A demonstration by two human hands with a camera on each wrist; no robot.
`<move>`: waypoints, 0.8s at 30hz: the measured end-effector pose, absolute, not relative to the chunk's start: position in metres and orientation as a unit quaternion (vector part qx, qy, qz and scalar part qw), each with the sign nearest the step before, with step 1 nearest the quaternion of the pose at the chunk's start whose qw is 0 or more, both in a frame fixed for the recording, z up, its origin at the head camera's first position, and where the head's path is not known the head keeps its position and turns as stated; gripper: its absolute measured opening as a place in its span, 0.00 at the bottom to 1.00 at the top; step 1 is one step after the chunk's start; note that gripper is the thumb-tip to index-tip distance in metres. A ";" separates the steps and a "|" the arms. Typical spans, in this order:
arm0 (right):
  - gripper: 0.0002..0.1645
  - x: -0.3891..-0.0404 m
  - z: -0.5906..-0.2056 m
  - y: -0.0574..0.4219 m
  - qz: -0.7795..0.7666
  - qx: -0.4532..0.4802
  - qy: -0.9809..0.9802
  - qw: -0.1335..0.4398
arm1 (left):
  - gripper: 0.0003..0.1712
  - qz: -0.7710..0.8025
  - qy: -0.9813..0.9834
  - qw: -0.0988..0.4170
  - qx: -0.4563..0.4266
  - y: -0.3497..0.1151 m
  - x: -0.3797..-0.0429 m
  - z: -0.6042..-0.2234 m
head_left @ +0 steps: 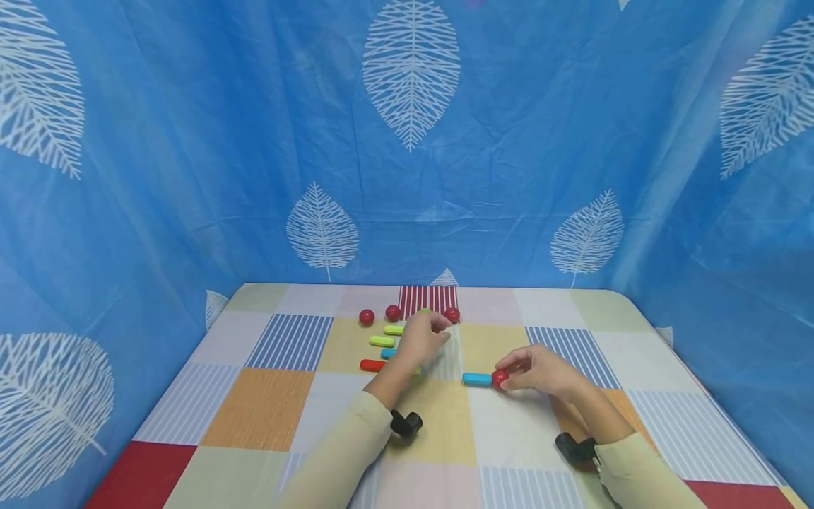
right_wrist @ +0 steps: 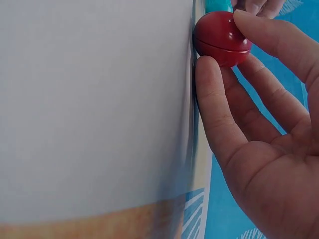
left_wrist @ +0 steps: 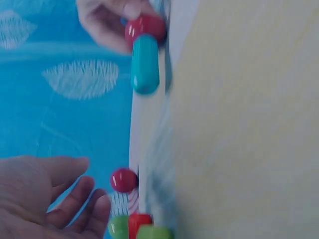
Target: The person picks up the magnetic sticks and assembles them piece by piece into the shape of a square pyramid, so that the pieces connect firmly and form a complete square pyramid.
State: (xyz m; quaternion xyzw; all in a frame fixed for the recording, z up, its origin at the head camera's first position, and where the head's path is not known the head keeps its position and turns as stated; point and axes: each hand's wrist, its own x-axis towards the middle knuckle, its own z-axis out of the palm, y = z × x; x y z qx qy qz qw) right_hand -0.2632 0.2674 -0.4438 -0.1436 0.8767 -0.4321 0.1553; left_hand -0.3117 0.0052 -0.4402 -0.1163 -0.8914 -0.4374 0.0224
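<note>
Fingers of the right hand [head_left: 537, 369], in the head view, pinch a red ball [head_left: 499, 379] whose left side meets a blue rod [head_left: 477, 379]; the two lie in line right of the middle on the patchwork surface [head_left: 505, 431], and gripping by the ball presumably leaves the rod uncovered. The left hand [head_left: 425, 338] is over the loose pieces, fingers bent, near a far red ball [head_left: 452, 314], with no piece visible between its fingertips. Two more red balls [head_left: 367, 317] sit on the far side to its left, while light green rods [head_left: 381, 341], a second blue rod [head_left: 388, 353] and a red rod [head_left: 372, 365] lie nearer, loosely grouped, perhaps for easy picking; hand and forearm hide some. From the left wrist, those left fingers are relaxed, slightly apart and bare, beside a single red ball; the held piece points its rod's free end leftward, probably within easy reach. At the right wrist, fingertips press the ball from opposite sides, apparently a light hold that steadies it while leaving most in sight; whether ball and rod are joined or merely touching, I cannot tell.
</note>
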 end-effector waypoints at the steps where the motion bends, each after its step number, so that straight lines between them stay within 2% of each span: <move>1: 0.21 -0.264 -0.444 0.268 -0.431 -0.142 0.878 0.155 | 0.09 -0.441 -0.891 0.033 -0.104 0.003 -0.316 -0.440; 6: 0.21 -0.269 -0.444 0.270 -0.425 -0.131 0.883 0.151 | 0.13 -0.421 -0.902 0.064 -0.064 -0.002 -0.334 -0.441; 11: 0.21 -0.274 -0.444 0.272 -0.419 -0.125 0.887 0.148 | 0.19 -0.392 -0.918 0.053 -0.028 -0.001 -0.345 -0.445; 18: 0.21 -0.280 -0.446 0.275 -0.433 -0.125 0.880 0.148 | 0.27 -0.314 -0.949 0.029 -0.023 0.002 -0.353 -0.448; 24: 0.22 -0.280 -0.447 0.277 -0.446 -0.120 0.873 0.154 | 0.28 -0.315 -0.949 0.004 -0.027 0.001 -0.356 -0.449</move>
